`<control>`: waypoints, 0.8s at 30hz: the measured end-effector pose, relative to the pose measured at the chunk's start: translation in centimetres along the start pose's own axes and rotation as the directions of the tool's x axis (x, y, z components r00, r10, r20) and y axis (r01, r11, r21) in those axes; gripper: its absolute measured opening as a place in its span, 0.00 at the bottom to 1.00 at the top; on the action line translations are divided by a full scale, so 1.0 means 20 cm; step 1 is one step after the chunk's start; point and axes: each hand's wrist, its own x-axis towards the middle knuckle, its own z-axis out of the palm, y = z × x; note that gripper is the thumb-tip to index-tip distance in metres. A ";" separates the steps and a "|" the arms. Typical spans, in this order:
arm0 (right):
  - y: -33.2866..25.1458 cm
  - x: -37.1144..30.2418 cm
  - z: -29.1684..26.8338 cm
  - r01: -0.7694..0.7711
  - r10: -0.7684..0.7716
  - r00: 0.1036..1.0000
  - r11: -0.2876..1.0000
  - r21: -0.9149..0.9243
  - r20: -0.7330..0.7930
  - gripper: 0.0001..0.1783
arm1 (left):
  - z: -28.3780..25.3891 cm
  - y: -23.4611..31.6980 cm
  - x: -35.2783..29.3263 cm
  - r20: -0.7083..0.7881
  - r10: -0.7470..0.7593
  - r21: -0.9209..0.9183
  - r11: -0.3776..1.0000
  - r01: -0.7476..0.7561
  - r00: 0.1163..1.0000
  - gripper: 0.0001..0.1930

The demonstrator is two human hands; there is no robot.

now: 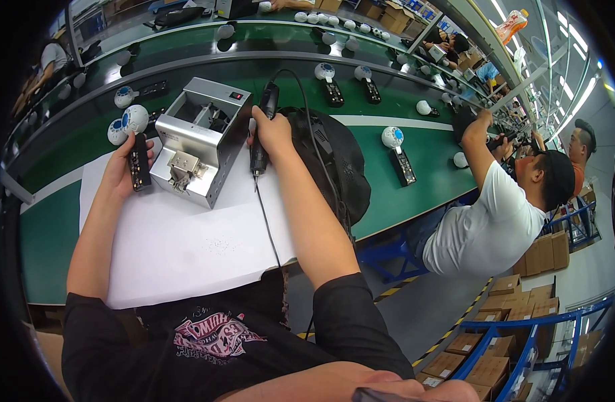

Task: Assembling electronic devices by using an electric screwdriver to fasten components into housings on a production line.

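My left hand [122,171] is closed round the black rectangular body [139,164] of a small device, held upright at the left side of a silver screw feeder [214,167]. A white ball with a blue ring [134,119] sits just above that body and seems joined to it. My right hand [274,136] grips a black electric screwdriver [258,159] beside the feeder's right side, its thin bit pointing down over a white sheet [180,251]. A cable rises from the screwdriver's top. Small dark specks lie on the sheet.
A black bag [337,164] lies right of my right forearm. Several similar white-headed devices [402,166] lie on the green bench [381,191] and line. At the right, a person in a white shirt [485,221] works beside a blue stool [391,256]. Cartons [488,368] stand behind.
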 end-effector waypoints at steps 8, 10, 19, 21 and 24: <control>-0.01 -0.01 0.01 -0.019 0.020 1.000 1.000 0.012 -0.004 0.23 | -0.03 -0.01 0.00 -0.077 -0.031 0.053 0.998 0.035 0.997 0.17; -0.02 -0.01 0.01 -0.024 0.024 1.000 1.000 0.006 0.004 0.23 | -0.03 -0.01 0.00 -0.115 -0.037 0.066 0.997 0.044 0.993 0.16; -0.02 -0.02 0.01 -0.022 0.022 1.000 1.000 -0.022 -0.020 0.23 | 0.02 0.01 -0.01 -0.045 -0.023 0.040 0.999 0.025 0.999 0.22; -0.01 -0.02 0.01 -0.015 0.014 1.000 0.999 -0.031 -0.024 0.23 | 0.05 0.02 -0.02 -0.063 -0.031 0.025 0.999 0.032 0.998 0.25; 0.00 -0.01 0.01 -0.012 0.011 1.000 0.999 -0.036 -0.025 0.24 | 0.06 0.04 -0.04 -0.104 -0.045 0.063 0.997 0.052 0.994 0.27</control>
